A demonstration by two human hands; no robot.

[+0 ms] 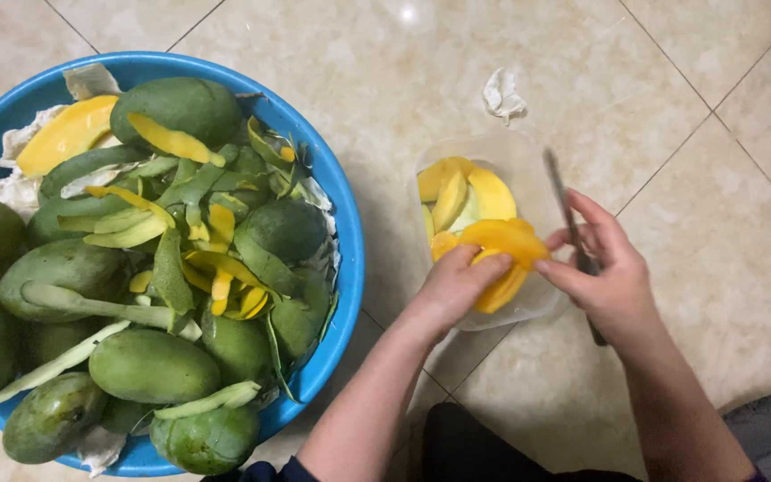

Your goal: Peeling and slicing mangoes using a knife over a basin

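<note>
Both hands are working right of centre, over a clear plastic container [528,308] sitting on the beige tiled floor [689,125].

Left hand [455,287] is curling its fingers around a peeled mango piece [503,259], orange-yellow, holding it just above the container's near end. Thumb and fingertips are pressing into the flesh from the left.

Right hand [613,277] is gripping a knife [567,210], handle hidden under the palm and poking out below the wrist, dark blade pointing toward the upper middle of the frame. Its fingers are also touching the right edge of the mango piece. Can't tell whether the blade itself is touching the fruit.

Inside the container, behind the held piece, yellow mango slices [457,192] are lying stacked, a few overlapping.

Left half of the frame: a big blue basin [350,259] is holding whole green mangoes [149,364] mixed with green and yellow peel strips [194,192]. More green mangoes are showing at the far left edge, partly cut off.

A crumpled white scrap [502,95] is lying on the floor above the container, well apart from both hands.

A dark garment is showing at the bottom centre, between the forearms.
</note>
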